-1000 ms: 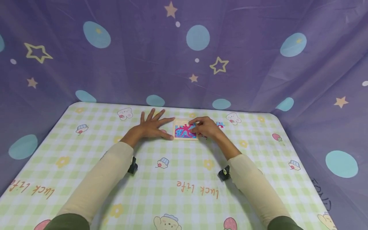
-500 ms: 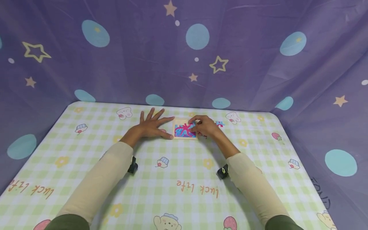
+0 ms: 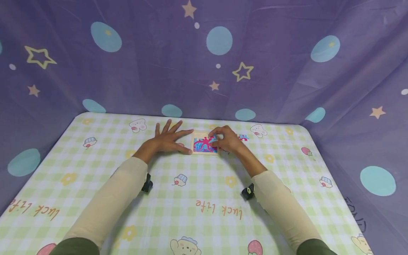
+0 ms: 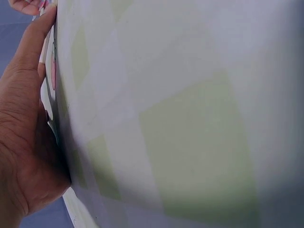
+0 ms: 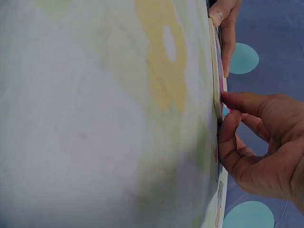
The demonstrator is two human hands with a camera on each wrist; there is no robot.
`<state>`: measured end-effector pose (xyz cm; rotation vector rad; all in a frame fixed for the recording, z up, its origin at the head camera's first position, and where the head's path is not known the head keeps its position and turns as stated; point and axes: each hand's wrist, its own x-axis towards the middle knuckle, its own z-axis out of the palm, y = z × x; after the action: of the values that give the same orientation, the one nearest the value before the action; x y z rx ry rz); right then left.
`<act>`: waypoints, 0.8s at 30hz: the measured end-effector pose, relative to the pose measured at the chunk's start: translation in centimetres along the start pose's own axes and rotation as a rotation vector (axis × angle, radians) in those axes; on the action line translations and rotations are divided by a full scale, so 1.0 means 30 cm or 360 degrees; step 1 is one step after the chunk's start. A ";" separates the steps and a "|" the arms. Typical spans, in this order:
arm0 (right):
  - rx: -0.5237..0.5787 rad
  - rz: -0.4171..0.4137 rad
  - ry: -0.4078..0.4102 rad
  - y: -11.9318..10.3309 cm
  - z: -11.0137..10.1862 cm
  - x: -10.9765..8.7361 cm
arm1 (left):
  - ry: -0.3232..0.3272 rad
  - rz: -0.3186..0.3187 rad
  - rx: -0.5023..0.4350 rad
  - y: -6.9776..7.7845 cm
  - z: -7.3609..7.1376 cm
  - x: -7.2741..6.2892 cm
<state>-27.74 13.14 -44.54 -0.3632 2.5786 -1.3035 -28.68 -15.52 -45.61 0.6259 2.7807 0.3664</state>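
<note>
A purple curtain (image 3: 140, 63) hung behind the checked tablecloth (image 3: 204, 187). The left hand (image 3: 165, 141), fingers spread, touched the left edge of a framed jigsaw puzzle (image 3: 201, 146) lying flat there. The right hand (image 3: 228, 140) curved over its right side, whether pinching anything unclear. Loose puzzle pieces (image 3: 244, 137) lay beyond.

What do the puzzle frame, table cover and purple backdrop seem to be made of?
The puzzle frame: probably wood, matte, going by its pale tan rim.
The table cover: cloth or plastic, smooth; its flat printed surface leaves that open.
The purple backdrop: likely thin printed fabric, faint sheen, given its soft folds.
</note>
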 end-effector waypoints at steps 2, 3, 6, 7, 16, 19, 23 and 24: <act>-0.0007 0.0035 0.0008 0.001 0.001 0.002 | 0.0003 0.0000 0.0000 0.000 -0.001 0.001; -0.0005 0.0044 0.0012 0.002 0.002 0.004 | 0.0003 0.0001 -0.0002 0.000 0.000 0.002; 0.0006 0.0058 0.0021 0.002 0.003 0.007 | -0.0001 0.0004 -0.0010 0.000 0.002 0.003; 0.0011 0.0056 0.0028 0.003 0.003 0.007 | -0.0003 0.0005 -0.0014 0.001 0.003 0.003; -0.0037 -0.0040 0.0110 0.004 -0.004 -0.006 | -0.0011 0.0007 -0.0005 0.002 0.000 -0.001; -0.0010 -0.0042 0.0115 0.011 -0.010 -0.003 | -0.0027 -0.0007 -0.0006 -0.001 0.002 -0.001; 0.0033 -0.0075 0.0120 0.017 -0.019 0.001 | -0.0022 0.0000 0.0000 -0.002 0.002 -0.001; 0.0042 -0.0078 0.0130 0.018 -0.021 0.001 | -0.0014 0.0006 0.0002 -0.002 0.001 -0.002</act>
<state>-28.03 13.92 -44.62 -0.3785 2.6319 -1.3955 -28.63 -15.60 -45.65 0.6317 2.7721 0.3619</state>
